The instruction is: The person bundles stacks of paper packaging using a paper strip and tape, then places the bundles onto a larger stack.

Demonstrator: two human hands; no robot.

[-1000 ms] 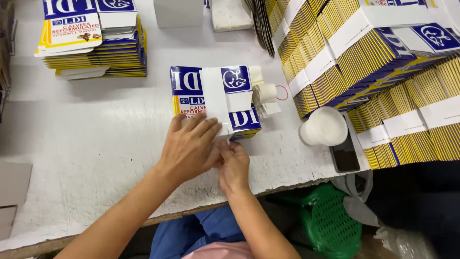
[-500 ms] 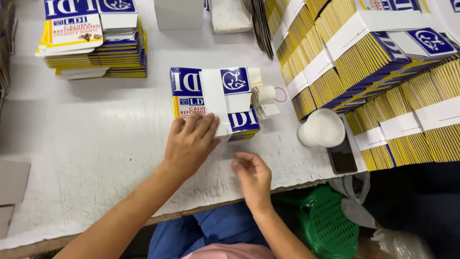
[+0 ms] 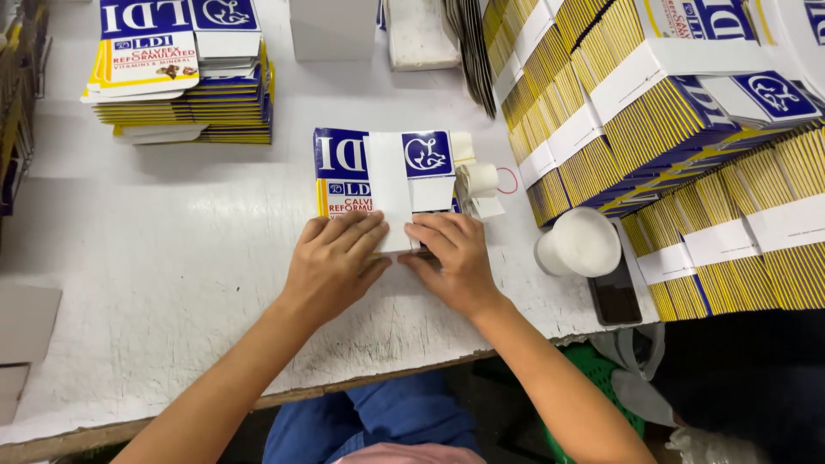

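A small stack of flat blue, white and yellow printed cartons (image 3: pixel 388 172) lies in the middle of the white table (image 3: pixel 172 283), with a white paper band running over it from front to back. My left hand (image 3: pixel 335 262) lies flat on the stack's near left corner. My right hand (image 3: pixel 453 253) presses its fingers on the near right edge of the stack, right beside the band's end. Both hands touch the stack; neither lifts it.
A taller stack of the same cartons (image 3: pixel 185 82) stands at the back left. Banded bundles of cartons (image 3: pixel 670 120) lean in rows on the right. A roll of tape (image 3: pixel 479 180), a white cup (image 3: pixel 577 243) and a dark phone (image 3: pixel 614 296) lie right of the stack.
My right hand drew back toward the table's front edge, then returned onto the near right edge of the stack. My left hand stayed on the stack.
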